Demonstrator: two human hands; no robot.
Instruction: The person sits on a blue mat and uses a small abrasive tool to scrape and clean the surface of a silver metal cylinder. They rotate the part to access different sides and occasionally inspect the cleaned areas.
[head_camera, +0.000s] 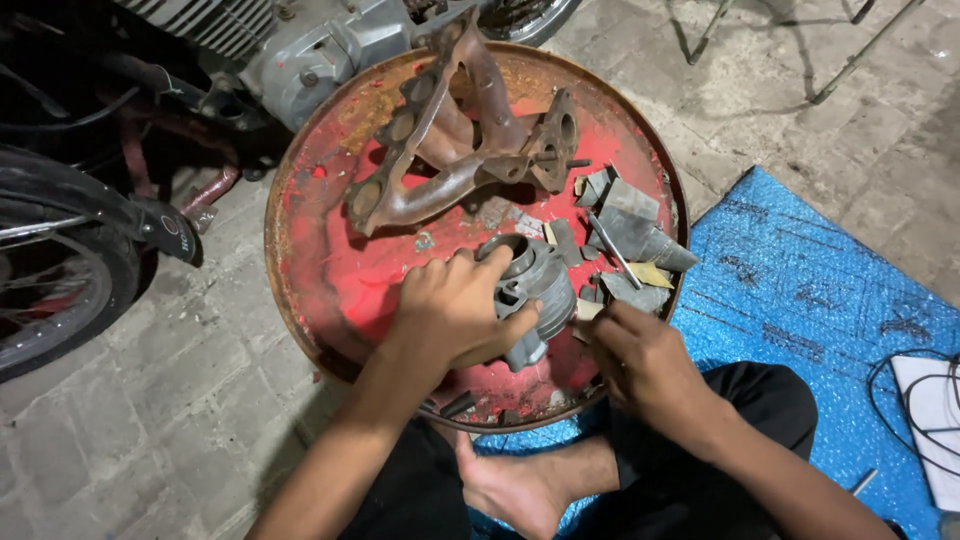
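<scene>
Sitting on grey paving, the person is working over a round red metal tray (330, 270), rusted at the rim; a motorcycle engine (310, 50) is standing just beyond the tray's far edge and a tyre (50, 290) is showing at the left. A blue bubble mat (800, 290) is lying under the tray's near right side, with a white sheet and black cable (925, 400) at its right end. On the tray's far half a rusty exhaust manifold (440, 150) is resting, its flange running diagonally from lower left to upper right. Between it and the hands, grey gasket scraps (625, 235) are crowding the right side, touching one another. The grey finned cylinder (535, 290) is lying near the tray's centre, long axis running from near right to far left, its open bore pointing away toward the manifold. The left hand (455, 310) is clasping the cylinder from the left, fingers curled over its top. The right hand (645, 355) is just right of it, fingers bunched on a small pale scrap (587, 310) against the cylinder's side.
</scene>
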